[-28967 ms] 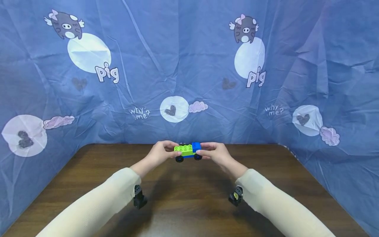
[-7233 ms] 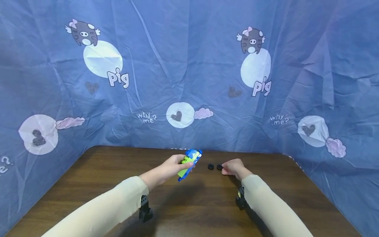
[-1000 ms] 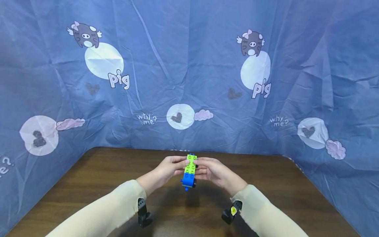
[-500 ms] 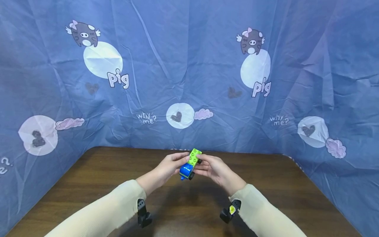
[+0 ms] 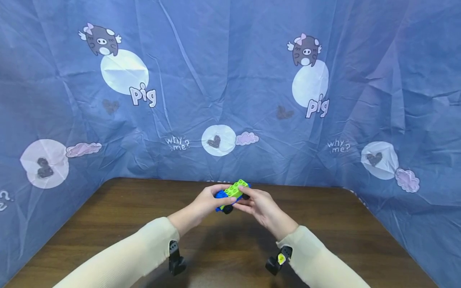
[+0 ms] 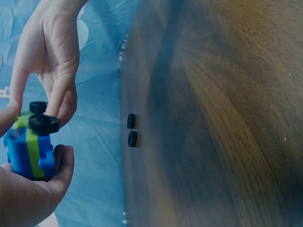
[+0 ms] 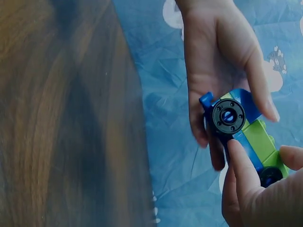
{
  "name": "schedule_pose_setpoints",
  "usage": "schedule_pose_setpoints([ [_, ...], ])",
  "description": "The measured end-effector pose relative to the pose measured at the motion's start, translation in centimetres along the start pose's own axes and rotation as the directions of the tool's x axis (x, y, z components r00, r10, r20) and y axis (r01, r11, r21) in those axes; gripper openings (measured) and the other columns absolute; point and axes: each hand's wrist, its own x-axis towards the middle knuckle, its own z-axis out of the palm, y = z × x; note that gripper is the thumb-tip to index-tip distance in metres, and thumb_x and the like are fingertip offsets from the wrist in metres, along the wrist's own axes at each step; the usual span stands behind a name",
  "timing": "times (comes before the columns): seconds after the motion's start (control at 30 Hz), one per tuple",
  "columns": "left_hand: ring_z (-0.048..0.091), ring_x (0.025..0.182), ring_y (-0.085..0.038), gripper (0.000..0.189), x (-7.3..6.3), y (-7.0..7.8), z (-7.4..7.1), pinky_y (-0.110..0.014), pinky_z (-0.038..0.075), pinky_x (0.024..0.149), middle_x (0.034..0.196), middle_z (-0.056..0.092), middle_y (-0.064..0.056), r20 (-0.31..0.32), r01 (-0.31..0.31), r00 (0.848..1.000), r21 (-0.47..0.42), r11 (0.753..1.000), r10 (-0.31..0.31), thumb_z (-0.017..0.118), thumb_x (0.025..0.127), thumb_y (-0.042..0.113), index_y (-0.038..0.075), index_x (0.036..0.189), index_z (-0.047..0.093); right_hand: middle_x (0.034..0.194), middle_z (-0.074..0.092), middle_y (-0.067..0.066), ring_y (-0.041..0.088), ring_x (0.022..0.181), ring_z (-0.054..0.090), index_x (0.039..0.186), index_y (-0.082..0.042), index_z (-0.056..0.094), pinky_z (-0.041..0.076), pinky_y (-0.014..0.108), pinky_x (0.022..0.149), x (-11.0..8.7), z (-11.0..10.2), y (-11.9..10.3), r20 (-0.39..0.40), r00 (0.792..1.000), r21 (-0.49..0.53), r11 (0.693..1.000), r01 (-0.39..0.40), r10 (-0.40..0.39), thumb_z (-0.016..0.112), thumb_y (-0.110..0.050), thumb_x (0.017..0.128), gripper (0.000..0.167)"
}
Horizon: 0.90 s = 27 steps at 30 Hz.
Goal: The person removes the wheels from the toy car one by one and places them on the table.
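Between both hands, raised over the table, is a toy car of building bricks (image 5: 230, 191), with a lime-green studded body and a blue cab. My left hand (image 5: 198, 205) grips it about the blue cab end, thumb along the near side. The right hand (image 5: 265, 208) pinches the green end, with fingers beneath. In the right wrist view a black front wheel (image 7: 228, 116) sits on the side facing that camera, and a rear wheel (image 7: 271, 176) is partly covered by fingers. Two loose black wheels, one (image 6: 131, 121) beside the other (image 6: 132, 139), stand on the table.
The brown wooden table (image 5: 223, 256) runs back to a blue printed cloth (image 5: 223, 96) hanging behind it and at the sides. A black wrist camera hangs below each cream sleeve (image 5: 122, 252). The right hand hides the loose wheels in the head view.
Over the last second the car turns in the hands, its blue end swinging from near to left. Since 7.2 s ago, the right hand left the table and two wheels are on the car.
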Motion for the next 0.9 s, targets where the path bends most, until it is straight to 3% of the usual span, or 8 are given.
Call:
schedule_pose_setpoints([
  [0.27,0.062,0.094,-0.015,0.044,0.0,0.2,0.0,-0.03,0.051,0.082,0.115,0.066,-0.01,-0.061,0.007,0.998,0.032,0.999,-0.005,0.073,0.086,0.022,0.004,0.125,0.062,0.097,0.063,0.014,0.02,0.081,0.067,0.13,0.011,0.047,0.055,0.041,0.086,-1.1,0.6,-0.4,0.062,0.998,0.018,1.0,0.015,-0.016,0.057,-0.017,0.097,0.043],
  [0.5,0.062,0.098,-0.016,0.042,0.5,-0.3,-0.3,-0.034,0.049,0.091,0.115,0.067,-0.01,-0.028,-0.007,1.0,0.018,1.0,0.008,0.069,0.089,0.023,0.001,0.124,0.062,0.098,0.058,0.015,0.022,0.086,0.064,0.128,0.01,0.036,0.053,0.045,0.09,-1.9,0.4,-1.1,0.121,0.992,0.047,0.999,0.008,-0.014,0.04,-0.022,0.102,0.042],
  [0.67,0.063,0.096,-0.015,0.042,0.6,-0.3,-0.5,-0.034,0.049,0.092,0.113,0.068,-0.009,-0.005,-0.012,1.0,0.019,1.0,0.012,0.069,0.089,0.024,0.0,0.124,0.061,0.094,0.059,0.013,0.025,0.087,0.065,0.114,0.003,0.041,0.052,0.048,0.092,-2.2,0.0,-1.1,0.166,0.986,0.049,0.999,0.01,-0.018,0.036,-0.016,0.1,0.024],
  [0.9,0.064,0.098,-0.016,0.045,0.4,-0.2,-0.7,-0.036,0.049,0.093,0.115,0.067,-0.012,0.027,-0.022,0.999,0.051,0.998,0.021,0.067,0.091,0.025,0.0,0.127,0.059,0.095,0.061,0.011,0.023,0.092,0.065,0.114,0.005,0.045,0.049,0.048,0.096,-2.3,-0.5,-0.8,0.22,0.975,0.009,1.0,0.021,-0.023,0.034,-0.011,0.099,0.024],
])
